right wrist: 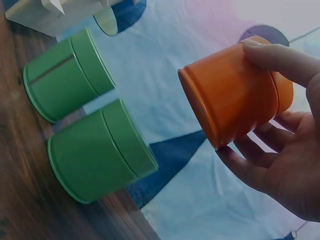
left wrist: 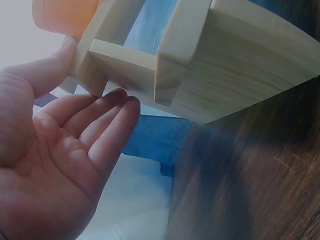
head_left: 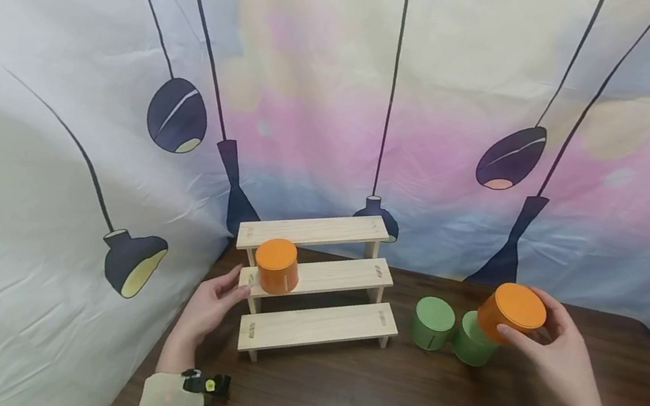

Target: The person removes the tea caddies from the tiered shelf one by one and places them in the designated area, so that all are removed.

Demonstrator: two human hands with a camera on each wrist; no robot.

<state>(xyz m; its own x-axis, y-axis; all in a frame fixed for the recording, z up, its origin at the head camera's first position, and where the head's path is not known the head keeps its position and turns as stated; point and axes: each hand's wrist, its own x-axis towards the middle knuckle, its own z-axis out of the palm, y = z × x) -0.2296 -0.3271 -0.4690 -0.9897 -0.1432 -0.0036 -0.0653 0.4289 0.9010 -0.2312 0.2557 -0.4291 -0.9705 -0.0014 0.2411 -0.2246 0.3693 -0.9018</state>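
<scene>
A three-tier wooden step rack stands on the table, with an orange round tin at the left end of its middle step. My left hand holds that end, thumb at the plank's edge and fingers extended on the other side, close to the tin. In the left wrist view, the palm of the left hand shows beside the rack's end. My right hand grips a second orange tin, thumb on one side and fingers on the other, tilted and raised off the table.
Two lidded green tins stand close together right of the rack; the held orange tin partly covers one green tin in the head view. A printed cloth hangs behind the dark wooden table, and pale cloth is at the left.
</scene>
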